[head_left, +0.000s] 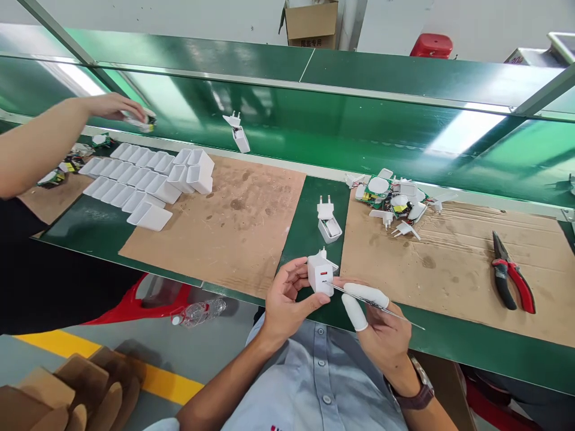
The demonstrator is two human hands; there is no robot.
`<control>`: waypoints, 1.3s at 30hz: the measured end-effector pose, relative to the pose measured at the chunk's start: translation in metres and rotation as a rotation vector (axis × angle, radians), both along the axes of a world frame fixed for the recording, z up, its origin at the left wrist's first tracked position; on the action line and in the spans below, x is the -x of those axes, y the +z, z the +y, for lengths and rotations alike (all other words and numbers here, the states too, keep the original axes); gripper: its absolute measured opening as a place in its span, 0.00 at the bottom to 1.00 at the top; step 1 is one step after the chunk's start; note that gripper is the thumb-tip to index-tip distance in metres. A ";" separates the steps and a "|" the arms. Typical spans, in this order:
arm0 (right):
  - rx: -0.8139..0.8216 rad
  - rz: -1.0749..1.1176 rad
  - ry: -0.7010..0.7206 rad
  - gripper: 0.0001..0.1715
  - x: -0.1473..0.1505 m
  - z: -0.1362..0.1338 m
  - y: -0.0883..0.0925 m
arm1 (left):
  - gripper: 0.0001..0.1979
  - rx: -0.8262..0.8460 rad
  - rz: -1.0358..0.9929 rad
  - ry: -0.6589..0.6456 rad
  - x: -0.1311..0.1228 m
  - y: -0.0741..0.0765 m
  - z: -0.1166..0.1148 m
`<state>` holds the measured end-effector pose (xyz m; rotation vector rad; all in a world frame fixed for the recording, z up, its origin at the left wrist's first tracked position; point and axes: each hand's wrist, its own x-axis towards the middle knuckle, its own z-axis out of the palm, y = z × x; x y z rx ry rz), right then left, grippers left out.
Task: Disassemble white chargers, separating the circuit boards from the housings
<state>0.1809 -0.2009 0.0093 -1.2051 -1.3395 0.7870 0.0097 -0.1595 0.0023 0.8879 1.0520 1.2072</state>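
My left hand (290, 293) grips a white plug charger (320, 276) near the table's front edge; a red-lined port and a smaller slot show on its face. Finger cots cover the thumb and forefinger of my right hand (381, 329), which is closed on thin metal tweezers (375, 303). Their tip touches the charger's face at the lower slot. Just behind stands another white charger (330, 227), its pronged cover tilted up and its inside showing.
To the right lie a pile of circuit boards and plug covers (395, 200) and red-black pliers (512, 272) on cardboard (449, 269). White housings (148, 215) stand in rows at left. A co-worker's hand (117, 108) holds a part above them. A low green partition (314, 131) runs behind.
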 end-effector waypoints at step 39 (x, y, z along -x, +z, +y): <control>0.022 0.066 -0.057 0.13 0.012 -0.001 -0.001 | 0.35 -0.006 0.009 0.021 -0.001 -0.003 0.000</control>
